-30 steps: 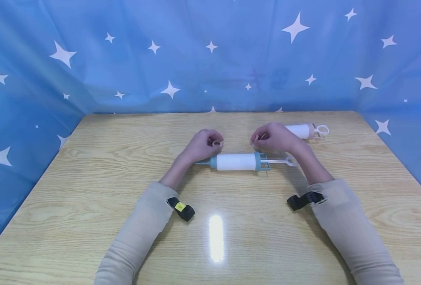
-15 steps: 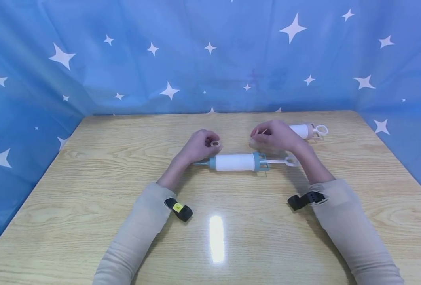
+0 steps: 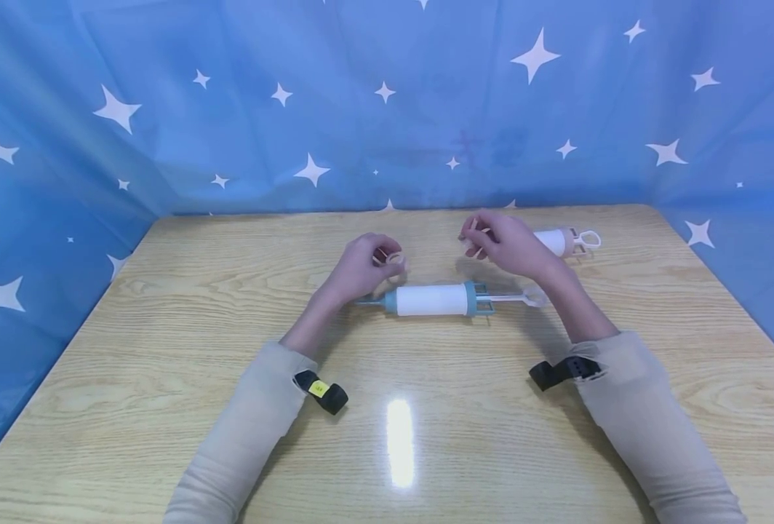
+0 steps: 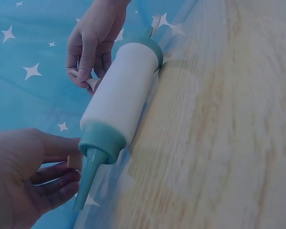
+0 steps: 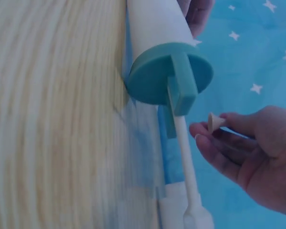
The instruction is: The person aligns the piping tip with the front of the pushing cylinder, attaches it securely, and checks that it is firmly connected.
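Note:
A cream ring (image 3: pixel 395 257) is pinched between the thumb and fingers of my left hand (image 3: pixel 364 268), above the nozzle end of a dessert syringe (image 3: pixel 433 299). That syringe lies across the table, with a white barrel, teal end caps, a teal nozzle (image 4: pixel 89 176) and a white plunger rod (image 5: pixel 185 162) drawn out to the right. Behind its plunger end, my right hand (image 3: pixel 506 241) pinches a small cream cone-shaped nozzle (image 5: pixel 216 121) by its narrow end. In the head view, the fingers partly hide this cone.
A second syringe (image 3: pixel 553 241) with a white barrel, pink cap and white looped plunger handle lies at the back right, partly behind the right hand. The wooden table (image 3: pixel 164 349) ends at a blue star-patterned curtain (image 3: pixel 374 131).
My right hand has risen a little and turned, bringing the cone higher. The left hand has shifted slightly left and up, and the ring has tilted in its fingers. Both syringes stay put.

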A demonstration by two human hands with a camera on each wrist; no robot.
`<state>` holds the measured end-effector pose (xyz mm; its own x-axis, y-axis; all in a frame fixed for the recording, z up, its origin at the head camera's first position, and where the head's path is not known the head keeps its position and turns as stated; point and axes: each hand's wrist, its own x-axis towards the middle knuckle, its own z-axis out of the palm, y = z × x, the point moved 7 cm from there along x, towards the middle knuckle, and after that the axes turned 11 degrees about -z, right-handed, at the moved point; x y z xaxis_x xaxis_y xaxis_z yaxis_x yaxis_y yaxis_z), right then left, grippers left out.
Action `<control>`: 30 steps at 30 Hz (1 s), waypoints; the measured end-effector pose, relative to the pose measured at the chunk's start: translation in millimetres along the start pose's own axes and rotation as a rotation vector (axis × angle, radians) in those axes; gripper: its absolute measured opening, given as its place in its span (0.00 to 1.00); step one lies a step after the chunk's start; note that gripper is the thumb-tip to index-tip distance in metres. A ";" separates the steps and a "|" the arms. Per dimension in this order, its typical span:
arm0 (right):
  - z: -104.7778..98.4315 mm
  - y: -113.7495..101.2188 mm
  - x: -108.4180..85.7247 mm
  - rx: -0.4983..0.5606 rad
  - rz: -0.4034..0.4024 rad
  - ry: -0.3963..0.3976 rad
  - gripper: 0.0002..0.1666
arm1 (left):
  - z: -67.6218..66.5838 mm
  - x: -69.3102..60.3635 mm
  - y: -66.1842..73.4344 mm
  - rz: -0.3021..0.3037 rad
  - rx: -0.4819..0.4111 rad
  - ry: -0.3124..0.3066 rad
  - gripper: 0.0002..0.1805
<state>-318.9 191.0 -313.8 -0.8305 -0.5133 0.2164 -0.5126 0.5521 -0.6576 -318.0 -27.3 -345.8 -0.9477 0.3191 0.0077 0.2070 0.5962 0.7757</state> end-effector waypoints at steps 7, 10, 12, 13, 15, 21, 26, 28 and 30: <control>0.1 -14.8 -1.2 -0.028 -0.048 0.010 0.10 | -3.0 -5.0 4.6 -0.004 -0.047 0.009 0.17; -0.5 -20.4 -2.4 -0.048 -0.075 0.020 0.09 | -4.0 -7.9 8.5 0.006 -0.069 0.011 0.17; -1.0 -24.0 -3.4 -0.055 -0.097 0.027 0.08 | -4.7 -10.2 11.4 0.018 -0.081 0.012 0.16; -1.3 -25.8 -4.0 -0.061 -0.109 0.030 0.07 | -5.2 -11.4 13.0 0.024 -0.089 0.013 0.16; -1.7 -29.4 -5.4 -0.080 -0.136 0.031 0.07 | -6.1 -13.5 16.0 0.037 -0.105 0.017 0.15; -1.3 -38.3 -9.0 -0.137 -0.185 0.019 0.09 | -5.5 -17.8 24.1 0.062 -0.152 0.019 0.14; -0.6 -48.1 -12.5 -0.157 -0.220 0.005 0.12 | -3.7 -23.9 31.6 0.097 -0.176 0.008 0.13; -0.1 -52.1 -14.5 -0.163 -0.234 0.002 0.12 | -3.2 -27.5 34.8 0.118 -0.174 0.003 0.12; 0.5 -56.0 -16.7 -0.162 -0.243 0.001 0.13 | -2.8 -31.5 36.8 0.135 -0.170 -0.001 0.12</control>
<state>-276.2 168.3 -281.0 -0.6794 -0.6429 0.3537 -0.7244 0.5109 -0.4629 -281.2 -17.5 -315.7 -0.9138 0.3886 0.1184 0.2883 0.4148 0.8631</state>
